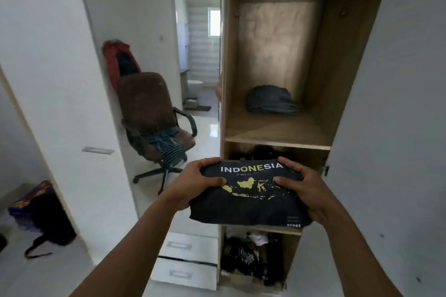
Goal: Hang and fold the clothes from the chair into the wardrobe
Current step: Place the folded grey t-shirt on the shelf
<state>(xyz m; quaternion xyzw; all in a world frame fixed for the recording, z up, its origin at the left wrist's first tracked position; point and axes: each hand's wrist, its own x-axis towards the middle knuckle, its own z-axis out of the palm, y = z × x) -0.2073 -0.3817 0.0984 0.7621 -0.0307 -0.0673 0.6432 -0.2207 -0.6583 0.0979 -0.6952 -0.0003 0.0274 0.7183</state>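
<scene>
A folded black T-shirt (pixel 251 202) with "INDONESIA" and a yellow map print is held flat in front of the open wardrobe (pixel 277 137). My left hand (pixel 196 181) grips its left edge, thumb on top. My right hand (pixel 301 188) grips its right edge the same way. On the wardrobe's middle shelf lies a folded dark grey garment (pixel 271 100). The brown office chair (pixel 154 118) stands to the left with a striped garment (pixel 169 144) draped over its seat. Red and dark clothes (pixel 118 58) hang behind the chair's back.
The wardrobe's white doors (pixel 395 128) stand open on both sides. Lower compartments hold loose dark clothes (pixel 246 258). White drawers (pixel 188 258) sit at bottom left of the wardrobe. A black bag (pixel 48 222) lies on the floor at left. A bathroom doorway (pixel 200 50) opens behind.
</scene>
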